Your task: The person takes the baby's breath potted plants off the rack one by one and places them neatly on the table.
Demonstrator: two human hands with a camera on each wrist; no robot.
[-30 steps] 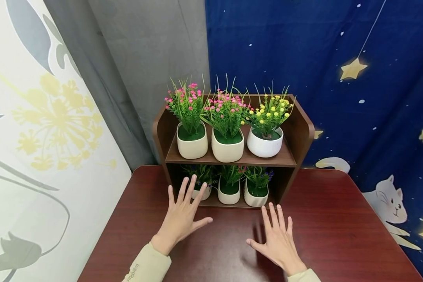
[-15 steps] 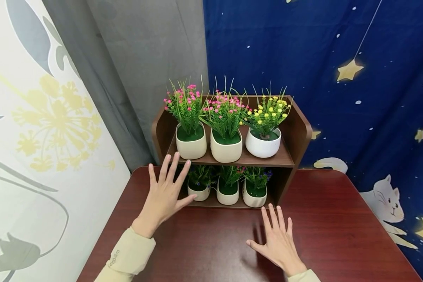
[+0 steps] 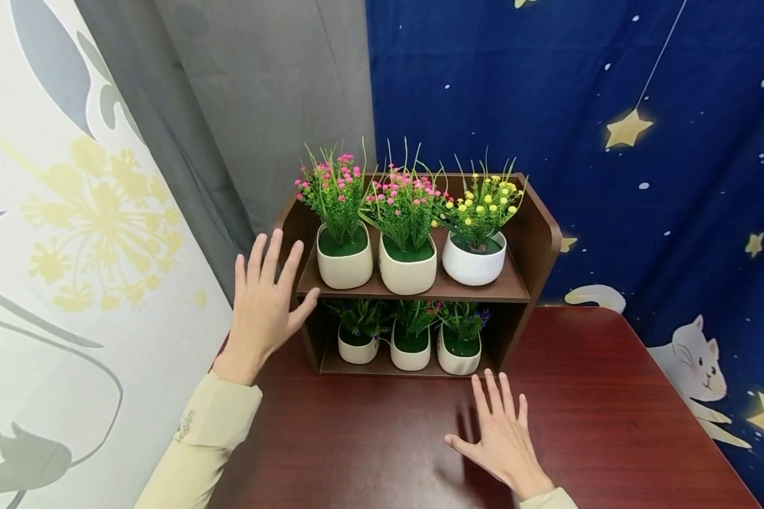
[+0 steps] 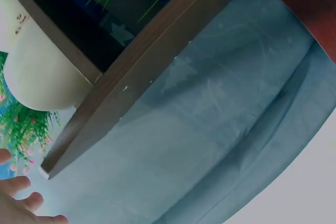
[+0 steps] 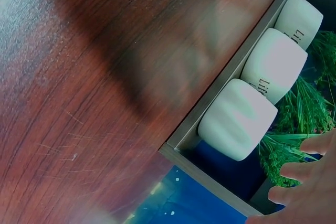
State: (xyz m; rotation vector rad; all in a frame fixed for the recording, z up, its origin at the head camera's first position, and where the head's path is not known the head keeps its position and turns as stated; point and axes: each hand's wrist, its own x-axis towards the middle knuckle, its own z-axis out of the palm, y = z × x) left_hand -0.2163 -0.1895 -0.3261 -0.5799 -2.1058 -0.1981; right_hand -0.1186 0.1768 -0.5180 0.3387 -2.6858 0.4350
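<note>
My left hand point(image 3: 261, 311) is raised with spread fingers beside the left end of a brown two-tier shelf point(image 3: 547, 244). In the left wrist view its fingertips point(image 4: 32, 201) stand apart from the shelf's side panel point(image 4: 131, 77). The nearest pot is a cream one with pink flowers point(image 3: 345, 265) on the upper tier. Beside it stand another cream pot with pink flowers point(image 3: 409, 274) and a round white pot with yellow flowers point(image 3: 474, 265). My right hand point(image 3: 501, 442), fingers straight and spread, is in front of the lower tier, holding nothing.
Three smaller potted plants stand on the lower tier: a left pot point(image 3: 358, 351), a middle pot point(image 3: 410, 357) and a right pot point(image 3: 460, 360). The shelf rests on a reddish-brown table point(image 3: 611, 403). Grey point(image 3: 286, 85) and blue star-patterned curtains point(image 3: 516, 78) hang behind.
My left hand has moved up and to the left, from in front of the lower tier to the shelf's left end. The right hand and the pots have stayed in place.
</note>
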